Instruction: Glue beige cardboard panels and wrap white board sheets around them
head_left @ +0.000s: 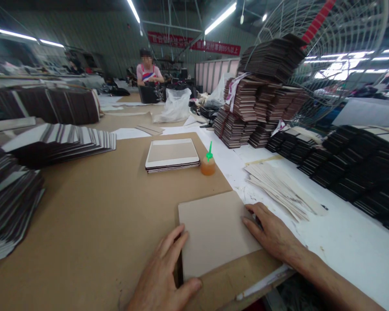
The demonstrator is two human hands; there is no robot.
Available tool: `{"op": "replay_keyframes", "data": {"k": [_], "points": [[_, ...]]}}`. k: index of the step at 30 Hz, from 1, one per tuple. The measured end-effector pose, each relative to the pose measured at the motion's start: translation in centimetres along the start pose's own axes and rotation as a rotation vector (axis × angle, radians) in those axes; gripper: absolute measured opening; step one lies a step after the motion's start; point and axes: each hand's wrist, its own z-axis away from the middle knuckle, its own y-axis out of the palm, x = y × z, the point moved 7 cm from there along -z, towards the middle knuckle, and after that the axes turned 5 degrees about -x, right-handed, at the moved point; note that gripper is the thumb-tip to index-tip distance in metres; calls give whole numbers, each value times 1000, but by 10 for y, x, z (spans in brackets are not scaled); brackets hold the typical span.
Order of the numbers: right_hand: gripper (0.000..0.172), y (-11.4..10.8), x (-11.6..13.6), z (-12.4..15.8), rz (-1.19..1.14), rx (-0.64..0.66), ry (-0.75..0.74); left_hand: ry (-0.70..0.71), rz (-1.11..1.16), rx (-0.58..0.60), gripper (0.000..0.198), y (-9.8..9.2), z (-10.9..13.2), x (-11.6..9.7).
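A beige cardboard panel [214, 231] lies flat on the brown board [110, 207] near the table's front edge. My left hand [162, 276] rests on the panel's left edge, fingers stretched along it and the thumb hooked over the near corner. My right hand [272, 233] lies flat against the panel's right edge, fingers spread. Neither hand grips anything. Behind the panel stand a small orange glue bottle [208, 164] with a green nozzle and a short stack of white-edged panels [171, 154].
Fanned paper strips [282, 185] lie right of my right hand. Dark stacked panels [353, 164] fill the right side, tall brown stacks [262, 103] stand behind, and striped stacks [16, 181] line the left. A person [148, 71] sits far back.
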Motion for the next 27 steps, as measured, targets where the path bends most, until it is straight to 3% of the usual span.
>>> {"op": "replay_keyframes", "data": {"k": [4, 7, 11, 15, 20, 25, 27], "points": [[30, 0, -2, 1, -2, 18, 0, 78, -38, -60, 84, -1, 1, 2], [35, -9, -4, -1, -15, 19, -17, 171, -102, -204, 91, -15, 1, -3], [28, -43, -2, -19, -1, -90, -53, 389, -202, -400, 66, -35, -1, -32], [38, -60, -2, -56, -74, -94, -38, 632, -339, -362, 61, -18, -6, -63], [26, -38, -12, -112, -210, -98, -6, 754, -490, -377, 49, 10, -8, -60], [64, 6, -9, -166, -295, -77, -4, 809, -605, -379, 49, 19, -10, -47], [69, 22, -4, -182, -321, -65, 6, 832, -627, -398, 50, 19, -11, -47]]}}
